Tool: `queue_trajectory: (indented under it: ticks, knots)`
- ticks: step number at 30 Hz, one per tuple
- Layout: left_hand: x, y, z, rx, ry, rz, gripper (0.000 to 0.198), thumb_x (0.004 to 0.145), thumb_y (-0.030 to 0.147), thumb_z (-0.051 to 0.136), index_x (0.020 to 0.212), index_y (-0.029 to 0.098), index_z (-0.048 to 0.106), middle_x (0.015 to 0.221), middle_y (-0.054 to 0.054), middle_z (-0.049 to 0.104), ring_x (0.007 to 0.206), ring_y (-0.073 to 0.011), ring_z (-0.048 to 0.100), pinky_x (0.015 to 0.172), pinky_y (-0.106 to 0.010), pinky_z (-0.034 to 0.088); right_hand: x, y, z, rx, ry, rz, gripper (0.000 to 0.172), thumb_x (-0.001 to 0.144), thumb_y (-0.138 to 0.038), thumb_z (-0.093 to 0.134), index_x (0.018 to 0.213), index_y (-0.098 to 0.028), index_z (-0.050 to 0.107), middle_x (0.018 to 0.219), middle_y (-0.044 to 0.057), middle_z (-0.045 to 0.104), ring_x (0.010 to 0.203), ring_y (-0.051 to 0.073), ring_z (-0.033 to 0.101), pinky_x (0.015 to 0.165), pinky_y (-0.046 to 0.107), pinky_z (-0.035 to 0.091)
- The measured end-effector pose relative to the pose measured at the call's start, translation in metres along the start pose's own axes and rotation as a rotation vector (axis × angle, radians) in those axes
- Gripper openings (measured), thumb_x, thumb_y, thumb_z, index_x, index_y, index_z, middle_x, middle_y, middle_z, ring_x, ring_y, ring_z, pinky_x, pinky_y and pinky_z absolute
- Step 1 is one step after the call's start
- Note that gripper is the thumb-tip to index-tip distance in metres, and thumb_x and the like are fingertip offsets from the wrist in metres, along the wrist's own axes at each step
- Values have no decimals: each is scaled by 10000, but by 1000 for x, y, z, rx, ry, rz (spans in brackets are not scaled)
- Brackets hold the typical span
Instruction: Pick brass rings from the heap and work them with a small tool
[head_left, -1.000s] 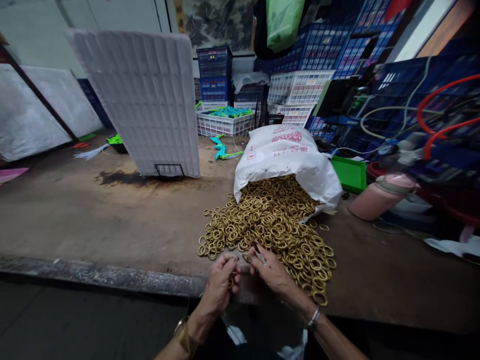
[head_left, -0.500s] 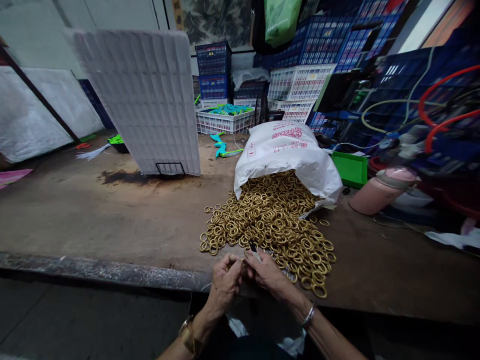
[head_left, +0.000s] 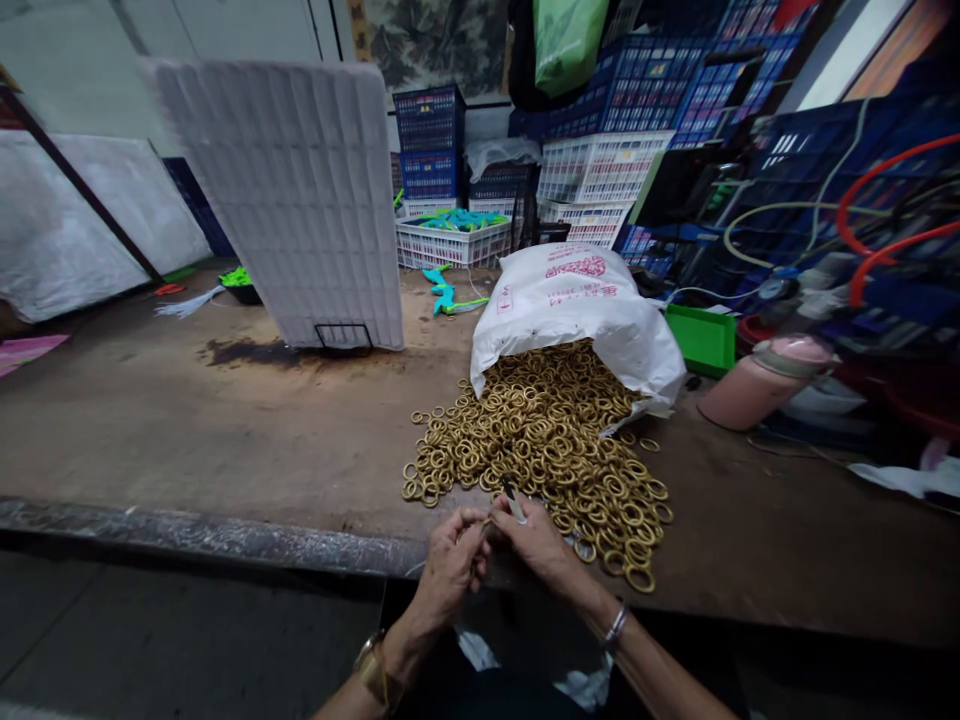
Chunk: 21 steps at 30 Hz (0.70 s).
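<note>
A heap of gold-coloured rings (head_left: 544,450) spills from a white sack (head_left: 574,305) onto the brown workbench (head_left: 225,440). At the bench's near edge my left hand (head_left: 448,565) is closed in a pinch on a gold ring, thumb and fingers pressed together. My right hand (head_left: 536,540) meets it from the right, fingers curled round a small dark-tipped tool (head_left: 512,498) that sticks up from the fist. Both hands touch just in front of the heap.
A white ribbed panel (head_left: 296,200) stands upright on the bench at the back left. A green tray (head_left: 701,340) and a pink flask (head_left: 765,385) lie right of the sack. Blue and white crates (head_left: 600,165) are stacked behind. Red hoses (head_left: 885,235) loop at the right.
The hands have stayed together at the bench edge with small finger movements; the view shifted slightly, so the hands sit a little higher against the heap.
</note>
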<state>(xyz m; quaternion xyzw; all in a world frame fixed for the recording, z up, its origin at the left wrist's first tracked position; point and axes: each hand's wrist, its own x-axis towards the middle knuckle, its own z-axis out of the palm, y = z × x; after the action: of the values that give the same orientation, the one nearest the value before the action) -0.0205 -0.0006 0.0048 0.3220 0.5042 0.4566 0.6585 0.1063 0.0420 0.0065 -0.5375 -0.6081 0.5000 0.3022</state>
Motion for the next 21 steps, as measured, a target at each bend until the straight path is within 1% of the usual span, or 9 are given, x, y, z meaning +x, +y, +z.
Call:
queue_trajectory:
  ticks: [3, 7, 11, 15, 18, 21]
  knots:
    - [1, -2, 0, 52, -15, -21, 322, 685, 470, 559, 791, 172, 495, 540, 60, 485, 354, -31, 387, 324, -137, 243, 1, 0, -2, -105, 22, -88, 148, 703, -315, 455, 636, -185, 481, 582, -48, 462, 580, 98, 418, 556, 209, 341]
    - [0, -5, 1, 69, -42, -21, 292, 701, 452, 547, 729, 168, 483, 518, 60, 469, 336, -26, 359, 313, -133, 235, -3, -5, -1, -143, 10, -96, 154, 722, -299, 431, 646, -181, 497, 602, -38, 473, 583, 102, 416, 561, 213, 334]
    - [-3, -4, 2, -11, -56, -25, 297, 710, 453, 545, 705, 166, 472, 530, 64, 448, 340, -15, 340, 317, -126, 223, -4, -9, -1, -133, 13, -91, 183, 745, -321, 423, 641, -186, 489, 571, -45, 447, 549, 98, 389, 537, 211, 323]
    - [-6, 1, 2, -130, -89, -70, 322, 694, 467, 566, 692, 167, 450, 544, 65, 446, 350, -10, 338, 323, -124, 197, -2, -5, -2, -167, 28, -114, 218, 771, -329, 384, 619, -194, 461, 546, -41, 426, 533, 104, 384, 512, 213, 311]
    - [-6, 3, 1, -213, -107, -83, 333, 670, 464, 597, 715, 170, 447, 555, 64, 456, 357, -14, 349, 326, -127, 177, -2, 4, -4, -300, 70, -164, 251, 792, -302, 340, 582, -199, 431, 537, -32, 428, 524, 105, 380, 506, 214, 299]
    - [-4, 4, 0, -256, -97, -69, 329, 662, 442, 615, 732, 166, 450, 566, 58, 469, 364, -17, 363, 325, -129, 180, -7, 11, -3, -506, 61, -254, 177, 765, -195, 347, 661, -189, 490, 581, -14, 495, 540, 109, 412, 529, 218, 292]
